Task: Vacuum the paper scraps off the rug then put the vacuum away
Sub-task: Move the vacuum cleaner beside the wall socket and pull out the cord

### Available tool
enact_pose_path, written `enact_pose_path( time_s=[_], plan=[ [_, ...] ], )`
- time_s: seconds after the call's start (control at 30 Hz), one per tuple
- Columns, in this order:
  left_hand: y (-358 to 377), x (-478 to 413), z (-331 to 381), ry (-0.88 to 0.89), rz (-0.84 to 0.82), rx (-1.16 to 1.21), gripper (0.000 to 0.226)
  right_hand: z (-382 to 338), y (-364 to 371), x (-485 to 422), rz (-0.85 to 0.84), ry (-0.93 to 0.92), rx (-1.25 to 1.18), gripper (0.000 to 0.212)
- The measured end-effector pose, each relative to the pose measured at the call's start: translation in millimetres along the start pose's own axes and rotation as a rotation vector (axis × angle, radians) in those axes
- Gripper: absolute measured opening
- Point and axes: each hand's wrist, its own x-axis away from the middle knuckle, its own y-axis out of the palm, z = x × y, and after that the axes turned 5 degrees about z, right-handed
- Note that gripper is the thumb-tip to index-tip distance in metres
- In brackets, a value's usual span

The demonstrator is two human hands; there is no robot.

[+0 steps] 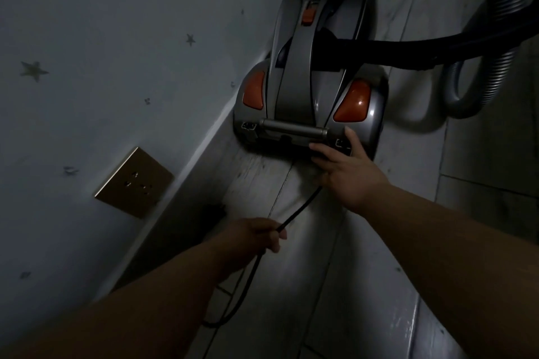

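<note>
A grey canister vacuum (294, 87) with orange buttons stands on the tiled floor against the wall, its rear end toward me. Its black power cord (300, 207) runs from under the vacuum's rear down to my left hand (256, 237), which grips the cord. From there the cord loops on down over the floor. My right hand (350, 169) rests against the rear right corner of the vacuum with fingers spread, the thumb up on the casing. The grey ribbed hose (493, 67) curls at the right. No rug or paper scraps are in view.
A brass wall socket plate (135, 182) sits low on the star-patterned wall (102, 52) at left, nothing plugged into it. A pale skirting board (186, 178) runs along the wall's foot. The room is dim. Tiled floor (364, 285) stretches to the right.
</note>
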Motion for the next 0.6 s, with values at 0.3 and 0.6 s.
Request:
enact_pose_path(
  time_s=[0.3,0.6],
  plan=[
    [27,-33,64,-0.046,-0.078,0.122,0.011,-4,2,-2,0.004,0.082,-0.119,0.043],
    [35,-41,59,0.013,0.049,-0.334,0.030,6,1,0,-0.019,-0.029,0.007,0.047]
  ],
)
